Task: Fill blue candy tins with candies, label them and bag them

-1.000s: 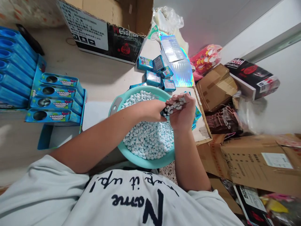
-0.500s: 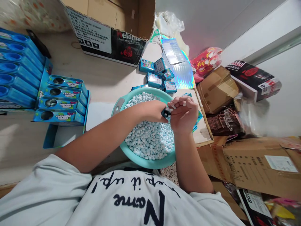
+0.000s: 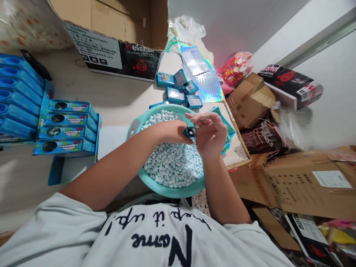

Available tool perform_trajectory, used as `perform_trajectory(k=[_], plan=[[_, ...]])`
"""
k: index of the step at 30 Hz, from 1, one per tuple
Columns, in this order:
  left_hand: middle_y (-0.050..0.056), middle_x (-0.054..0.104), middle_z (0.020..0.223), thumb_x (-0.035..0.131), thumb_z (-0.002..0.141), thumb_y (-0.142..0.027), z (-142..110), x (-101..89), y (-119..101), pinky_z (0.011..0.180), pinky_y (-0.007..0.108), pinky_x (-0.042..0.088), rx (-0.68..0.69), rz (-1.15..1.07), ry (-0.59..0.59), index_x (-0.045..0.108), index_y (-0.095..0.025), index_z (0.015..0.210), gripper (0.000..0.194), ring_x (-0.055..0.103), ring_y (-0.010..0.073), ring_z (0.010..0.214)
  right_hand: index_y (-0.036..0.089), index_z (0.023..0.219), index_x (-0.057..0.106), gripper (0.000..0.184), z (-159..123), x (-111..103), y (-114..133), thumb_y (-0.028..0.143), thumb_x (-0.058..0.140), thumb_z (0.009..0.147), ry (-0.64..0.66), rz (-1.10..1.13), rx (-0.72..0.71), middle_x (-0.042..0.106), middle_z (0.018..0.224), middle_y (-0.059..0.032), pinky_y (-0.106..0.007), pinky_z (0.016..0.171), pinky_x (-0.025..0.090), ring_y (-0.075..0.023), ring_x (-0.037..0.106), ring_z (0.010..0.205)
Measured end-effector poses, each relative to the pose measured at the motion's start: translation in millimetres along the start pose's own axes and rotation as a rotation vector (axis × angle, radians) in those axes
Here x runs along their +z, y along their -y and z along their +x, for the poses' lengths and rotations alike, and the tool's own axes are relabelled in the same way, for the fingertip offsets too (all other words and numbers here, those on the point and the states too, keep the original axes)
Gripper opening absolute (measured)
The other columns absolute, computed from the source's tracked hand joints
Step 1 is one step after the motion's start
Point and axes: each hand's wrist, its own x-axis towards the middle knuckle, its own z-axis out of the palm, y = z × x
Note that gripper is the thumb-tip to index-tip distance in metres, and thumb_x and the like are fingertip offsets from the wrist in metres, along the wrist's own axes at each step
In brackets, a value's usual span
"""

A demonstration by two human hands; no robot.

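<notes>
My left hand (image 3: 179, 129) is closed around a small blue candy box (image 3: 190, 132), whose round hole faces up. My right hand (image 3: 210, 135) is beside the box, palm up, its fingers stretched toward the hole. A white candy (image 3: 197, 126) shows by its fingers; whether it touches them I cannot tell. Both hands are over a turquoise basin (image 3: 155, 188) filled with small white and pale blue candies (image 3: 172, 167). My left forearm hides part of the basin.
Several small blue boxes (image 3: 175, 95) lie behind the basin. At left, blue boxes (image 3: 66, 131) stand in a display tray, with more stacked boxes (image 3: 19, 96) beyond. An open carton (image 3: 139, 61) is at the back. Flat blue packs (image 3: 226, 128) and brown cartons (image 3: 300, 181) are at right.
The several candies that lay along my right hand's fingers are mostly gone from it, and the fingers have straightened. The whole view has shifted slightly.
</notes>
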Motion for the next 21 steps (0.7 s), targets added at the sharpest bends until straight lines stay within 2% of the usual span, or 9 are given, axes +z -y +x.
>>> perform_trajectory(k=[4, 7, 9, 10, 12, 14, 17, 21], plan=[[0.007, 0.069, 0.088, 0.067, 0.078, -0.065, -1, -1.2, 0, 0.072, 0.036, 0.048, -0.183, 0.027, -0.033, 0.068, -0.016, 0.106, 0.057, 0.063, 0.0226, 0.077, 0.031, 0.101, 0.072, 0.047, -5, -1, 2, 0.063, 0.039, 0.101, 0.095, -0.077, -0.038, 0.077, 0.103, -0.0019, -0.054, 0.116, 0.044, -0.0265, 0.069, 0.118], [0.008, 0.070, 0.091, 0.066, 0.077, -0.068, -2, -1.1, 1, 0.072, 0.036, 0.047, -0.181, 0.058, -0.031, 0.068, -0.017, 0.102, 0.057, 0.063, 0.0225, 0.078, 0.033, 0.120, 0.068, 0.069, -7, 1, 5, 0.075, 0.017, 0.100, 0.147, -0.233, -0.020, 0.072, 0.126, -0.0029, -0.056, 0.118, 0.042, -0.0272, 0.060, 0.134], [0.008, 0.071, 0.094, 0.065, 0.080, -0.065, -2, -1.0, 2, 0.073, 0.035, 0.047, -0.140, 0.036, -0.038, 0.069, -0.020, 0.103, 0.051, 0.064, 0.0229, 0.081, 0.032, 0.130, 0.062, 0.077, -7, -2, 7, 0.074, 0.006, 0.100, 0.092, -0.401, -0.008, 0.067, 0.133, -0.0056, -0.056, 0.116, 0.043, -0.0270, 0.055, 0.139], [0.007, 0.072, 0.098, 0.064, 0.082, -0.062, -2, -0.9, 3, 0.075, 0.035, 0.047, -0.106, 0.010, -0.041, 0.069, -0.021, 0.106, 0.048, 0.065, 0.0234, 0.085, 0.032, 0.132, 0.060, 0.074, -8, -5, 8, 0.071, 0.006, 0.101, 0.034, -0.481, -0.013, 0.066, 0.134, -0.0071, -0.056, 0.115, 0.044, -0.0270, 0.054, 0.140], [0.005, 0.074, 0.106, 0.064, 0.083, -0.057, 0, -0.6, 4, 0.079, 0.034, 0.046, -0.031, -0.043, -0.044, 0.069, -0.024, 0.110, 0.043, 0.066, 0.0237, 0.093, 0.030, 0.132, 0.061, 0.056, -11, -13, 9, 0.062, 0.023, 0.105, -0.108, -0.620, -0.041, 0.065, 0.131, -0.0090, -0.054, 0.110, 0.047, -0.0274, 0.058, 0.133], [0.004, 0.074, 0.107, 0.065, 0.082, -0.054, 2, 0.1, 6, 0.078, 0.032, 0.045, 0.014, -0.071, -0.029, 0.069, -0.025, 0.108, 0.039, 0.066, 0.0229, 0.095, 0.028, 0.118, 0.068, 0.036, -15, -22, 9, 0.051, 0.045, 0.103, -0.194, -0.756, -0.059, 0.067, 0.119, -0.0092, -0.049, 0.100, 0.053, -0.0270, 0.064, 0.117], [0.003, 0.073, 0.094, 0.061, 0.084, -0.053, 4, 1.1, 7, 0.071, 0.031, 0.042, 0.026, -0.061, -0.024, 0.068, -0.022, 0.099, 0.035, 0.064, 0.0209, 0.084, 0.025, 0.093, 0.074, 0.021, -25, -26, 9, 0.038, 0.059, 0.097, -0.097, -0.964, -0.042, 0.068, 0.097, -0.0080, -0.044, 0.086, 0.055, -0.0254, 0.066, 0.095], [0.003, 0.070, 0.089, 0.055, 0.087, -0.047, 1, 0.1, 4, 0.068, 0.031, 0.040, 0.058, -0.040, -0.031, 0.067, -0.021, 0.091, 0.030, 0.059, 0.0187, 0.079, 0.025, 0.093, 0.076, 0.022, -34, -17, 8, 0.034, 0.057, 0.099, 0.056, -1.041, -0.092, 0.069, 0.095, -0.0088, -0.045, 0.084, 0.055, -0.0262, 0.066, 0.093]])
